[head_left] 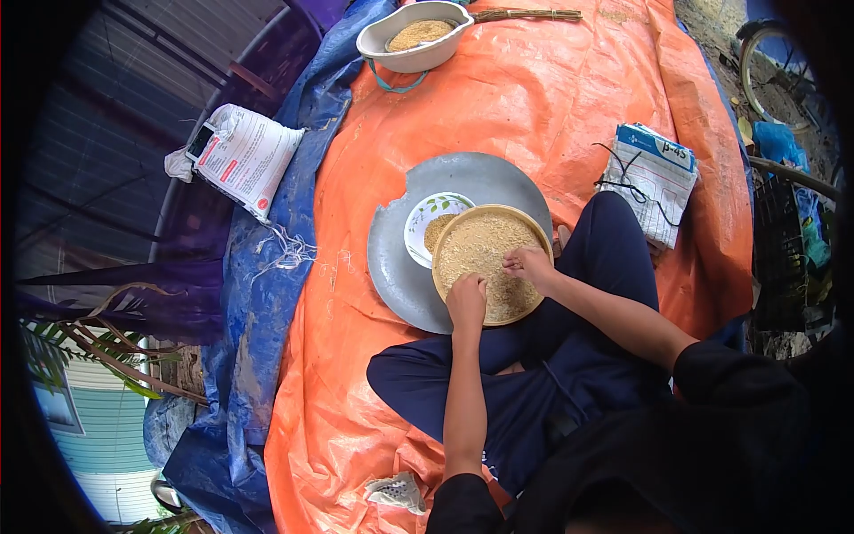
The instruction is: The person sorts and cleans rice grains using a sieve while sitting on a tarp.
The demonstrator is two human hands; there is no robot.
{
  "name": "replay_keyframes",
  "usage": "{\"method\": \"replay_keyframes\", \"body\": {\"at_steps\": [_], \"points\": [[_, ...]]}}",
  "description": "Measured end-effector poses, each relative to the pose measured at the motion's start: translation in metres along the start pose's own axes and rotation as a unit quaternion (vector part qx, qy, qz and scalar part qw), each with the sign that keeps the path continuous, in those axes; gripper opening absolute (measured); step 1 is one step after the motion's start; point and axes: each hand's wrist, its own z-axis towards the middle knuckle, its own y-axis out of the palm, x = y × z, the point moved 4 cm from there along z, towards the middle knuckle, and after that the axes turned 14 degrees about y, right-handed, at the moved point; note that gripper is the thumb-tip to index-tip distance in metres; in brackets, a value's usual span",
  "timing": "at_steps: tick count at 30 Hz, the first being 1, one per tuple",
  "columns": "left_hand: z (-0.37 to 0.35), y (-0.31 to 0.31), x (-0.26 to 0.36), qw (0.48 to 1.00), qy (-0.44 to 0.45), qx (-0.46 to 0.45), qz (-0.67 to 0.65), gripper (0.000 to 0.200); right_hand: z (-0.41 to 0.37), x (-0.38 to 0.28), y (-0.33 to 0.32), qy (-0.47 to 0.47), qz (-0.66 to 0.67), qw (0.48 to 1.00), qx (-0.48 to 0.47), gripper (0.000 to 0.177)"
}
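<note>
A round, shallow tan tray full of pale grain rests by my crossed legs, overlapping a bowl and a large grey disc. At the tray's near left edge, my left hand is closed over the grain, its fingers curled together. My right hand reaches in from the right with its fingertips pinched just above or in the grain. Whatever is between the fingers of either hand is too small to make out. Partly hidden behind the tray, a white bowl with a green leaf pattern holds brownish grain.
Beneath the bowl lies the grey disc with a broken edge, on an orange tarp. A whitish basin with grain stands at the far end beside bundled sticks. Sacks lie left and right.
</note>
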Motion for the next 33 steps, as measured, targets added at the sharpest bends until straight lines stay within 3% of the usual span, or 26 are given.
{"method": "replay_keyframes", "body": {"at_steps": [7,23,28,31,33], "points": [[0.003,-0.014,0.002,0.999,-0.021,-0.004,-0.025,0.012,-0.002,0.009,0.008,0.074,-0.051,0.995,-0.053,0.027],[0.005,-0.013,-0.004,0.998,-0.017,0.045,-0.046,0.012,-0.004,0.011,0.01,0.072,-0.071,0.993,-0.066,0.03],[0.012,-0.022,0.025,0.985,0.01,0.056,-0.165,0.015,-0.008,0.015,0.015,0.127,0.01,0.986,-0.105,0.039],[0.014,-0.024,0.037,0.972,-0.03,0.081,-0.22,0.018,-0.016,0.012,0.018,0.15,0.0,0.982,-0.119,0.044],[0.014,-0.026,0.031,0.965,-0.034,0.099,-0.24,0.014,-0.009,0.013,0.017,0.146,0.025,0.979,-0.143,0.039]]}}
